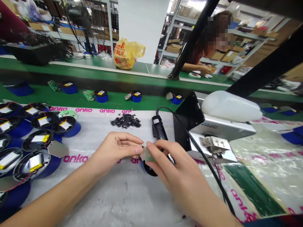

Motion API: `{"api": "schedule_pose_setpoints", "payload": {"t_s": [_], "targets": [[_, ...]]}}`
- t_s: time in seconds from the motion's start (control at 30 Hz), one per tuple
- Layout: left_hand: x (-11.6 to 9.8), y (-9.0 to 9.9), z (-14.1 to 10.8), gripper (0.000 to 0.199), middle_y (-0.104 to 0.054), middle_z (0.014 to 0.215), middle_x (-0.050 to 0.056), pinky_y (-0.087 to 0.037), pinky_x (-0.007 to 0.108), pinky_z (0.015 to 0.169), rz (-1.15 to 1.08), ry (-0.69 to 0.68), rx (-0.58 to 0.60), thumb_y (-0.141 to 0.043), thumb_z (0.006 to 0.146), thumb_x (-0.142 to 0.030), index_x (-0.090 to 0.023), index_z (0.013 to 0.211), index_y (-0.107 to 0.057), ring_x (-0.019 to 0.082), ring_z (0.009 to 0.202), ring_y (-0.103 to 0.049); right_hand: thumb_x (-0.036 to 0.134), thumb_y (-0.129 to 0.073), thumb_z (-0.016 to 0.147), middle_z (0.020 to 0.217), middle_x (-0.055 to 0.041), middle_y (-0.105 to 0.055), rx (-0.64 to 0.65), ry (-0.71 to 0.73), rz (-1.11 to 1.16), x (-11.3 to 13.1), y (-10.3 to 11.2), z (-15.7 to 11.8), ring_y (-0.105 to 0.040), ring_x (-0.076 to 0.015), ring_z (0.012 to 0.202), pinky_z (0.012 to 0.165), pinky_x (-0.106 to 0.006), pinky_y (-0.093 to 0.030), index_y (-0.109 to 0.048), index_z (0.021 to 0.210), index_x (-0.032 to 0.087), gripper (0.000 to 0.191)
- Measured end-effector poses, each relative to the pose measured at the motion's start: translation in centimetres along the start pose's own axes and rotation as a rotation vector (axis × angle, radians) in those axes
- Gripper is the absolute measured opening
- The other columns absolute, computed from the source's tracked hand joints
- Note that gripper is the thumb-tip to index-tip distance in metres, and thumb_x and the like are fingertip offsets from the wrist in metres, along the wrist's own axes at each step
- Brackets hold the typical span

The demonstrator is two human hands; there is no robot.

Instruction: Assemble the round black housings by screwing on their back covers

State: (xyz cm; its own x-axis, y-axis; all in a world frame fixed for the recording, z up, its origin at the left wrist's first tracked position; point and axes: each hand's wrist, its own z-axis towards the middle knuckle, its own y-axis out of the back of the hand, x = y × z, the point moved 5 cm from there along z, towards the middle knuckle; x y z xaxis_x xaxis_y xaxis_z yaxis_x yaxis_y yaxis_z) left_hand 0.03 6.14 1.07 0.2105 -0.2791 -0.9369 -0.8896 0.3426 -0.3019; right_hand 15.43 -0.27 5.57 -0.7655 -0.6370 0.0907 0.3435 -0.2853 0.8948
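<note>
A small pale grey-green circuit board (pixel 148 155) is pinched between the thumb and fingers of my right hand (pixel 176 162). At its left edge the thumb and fingertips of my left hand (pixel 118 148) close on it too; their exact hold is partly hidden. Just below the board sits a round blue housing (pixel 151 170) with a dark inside, mostly covered by my hands. Behind my right fingers lies a black electric screwdriver (pixel 159 127) with a cable. A heap of small black parts (pixel 126 120) is spread beyond my left hand.
Several blue housings (pixel 39 162) with batteries crowd the left. More housings (pixel 101 95) stand along the green conveyor (pixel 151 91). At right is a metal screw feeder (pixel 220 126) with a white plastic bottle (pixel 230 105) on it. A cable (pixel 203 154) crosses there. A person works opposite.
</note>
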Motion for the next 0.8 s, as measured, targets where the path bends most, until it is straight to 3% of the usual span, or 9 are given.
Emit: {"api": "schedule_pose_setpoints", "payload": {"t_s": [0.1,0.23,0.33,0.43,0.5,0.57,0.63,0.73,0.8], "targets": [[-0.7,-0.5,-0.6,0.018,-0.080,0.082,0.001,-0.055,0.022,0.067,0.104,-0.029,0.029,-0.084,0.070,-0.024,-0.022,0.088,-0.081,0.014,0.071,-0.070,0.016,-0.051,0.098,0.114,-0.0131,-0.058,0.056,0.015,0.074,-0.4,0.6,0.1,-0.059,-0.0235,0.098,0.081,-0.039,-0.055,-0.046,0.139,0.017,0.041],[-1.3,-0.5,-0.9,0.053,-0.077,0.099,0.002,-0.051,0.028,0.066,0.623,-0.143,-0.022,-0.089,0.064,-0.040,-0.028,0.114,-0.075,0.021,0.080,-0.066,0.015,-0.053,0.095,0.120,-0.0080,-0.053,0.119,-0.177,0.308,-2.1,0.9,-0.4,-0.060,-0.0179,0.103,0.084,-0.030,-0.055,-0.049,0.134,0.028,0.041],[-0.3,-1.7,-0.7,0.080,-0.069,0.119,0.005,-0.051,0.032,0.069,0.884,-0.256,0.109,-0.093,0.057,-0.042,-0.027,0.130,-0.064,0.022,0.081,-0.064,0.021,-0.061,0.093,0.120,-0.0056,-0.054,0.053,-0.261,0.438,-3.0,1.0,-1.1,-0.059,-0.0171,0.105,0.087,-0.028,-0.054,-0.054,0.122,0.028,0.031],[1.6,-3.2,-0.5,0.075,-0.064,0.128,0.006,-0.053,0.032,0.077,0.836,-0.265,0.258,-0.090,0.065,-0.032,-0.025,0.133,-0.059,0.022,0.087,-0.065,0.022,-0.065,0.092,0.119,-0.0042,-0.057,-0.027,-0.282,0.493,-2.9,0.7,-2.1,-0.059,-0.0164,0.108,0.092,-0.026,-0.053,-0.056,0.120,0.029,0.030],[2.4,-3.7,-0.4,0.059,-0.065,0.122,0.005,-0.053,0.034,0.085,0.773,-0.265,0.250,-0.085,0.070,-0.025,-0.024,0.124,-0.062,0.024,0.097,-0.066,0.019,-0.064,0.092,0.119,-0.0043,-0.057,-0.050,-0.273,0.508,-2.4,0.4,-2.9,-0.059,-0.0162,0.112,0.096,-0.026,-0.051,-0.055,0.123,0.028,0.033],[2.7,-3.9,-0.4,0.055,-0.064,0.120,0.006,-0.053,0.035,0.087,0.722,-0.253,0.193,-0.085,0.067,-0.022,-0.023,0.118,-0.063,0.025,0.099,-0.065,0.015,-0.062,0.091,0.123,-0.0063,-0.055,-0.062,-0.240,0.529,-1.6,0.0,-3.8,-0.056,-0.0173,0.117,0.100,-0.027,-0.050,-0.053,0.127,0.027,0.039],[3.2,-3.8,-0.5,0.063,-0.065,0.117,0.007,-0.057,0.033,0.072,0.617,-0.121,0.158,-0.084,0.065,-0.020,-0.025,0.122,-0.057,0.021,0.081,-0.068,0.012,-0.060,0.091,0.127,-0.0090,-0.052,-0.087,-0.218,0.552,-1.1,-0.5,-4.5,-0.054,-0.0191,0.120,0.102,-0.030,-0.049,-0.051,0.130,0.024,0.042],[4.3,-3.6,-0.9,0.067,-0.069,0.094,0.001,-0.052,0.025,0.046,0.338,0.186,0.226,-0.079,0.067,-0.015,-0.027,0.126,-0.050,0.013,0.049,-0.061,0.013,-0.060,0.090,0.129,-0.0118,-0.048,-0.132,-0.263,0.607,-1.3,-1.2,-5.4,-0.053,-0.0226,0.121,0.100,-0.035,-0.050,-0.051,0.129,0.023,0.041],[4.4,-3.5,-1.1,0.067,-0.068,0.081,-0.003,-0.055,0.023,0.051,0.169,0.282,0.319,-0.079,0.068,-0.011,-0.027,0.126,-0.051,0.013,0.053,-0.066,0.016,-0.062,0.090,0.129,-0.0126,-0.048,-0.149,-0.315,0.659,-1.7,-1.7,-5.7,-0.053,-0.0246,0.121,0.098,-0.038,-0.051,-0.051,0.127,0.023,0.039]]}}
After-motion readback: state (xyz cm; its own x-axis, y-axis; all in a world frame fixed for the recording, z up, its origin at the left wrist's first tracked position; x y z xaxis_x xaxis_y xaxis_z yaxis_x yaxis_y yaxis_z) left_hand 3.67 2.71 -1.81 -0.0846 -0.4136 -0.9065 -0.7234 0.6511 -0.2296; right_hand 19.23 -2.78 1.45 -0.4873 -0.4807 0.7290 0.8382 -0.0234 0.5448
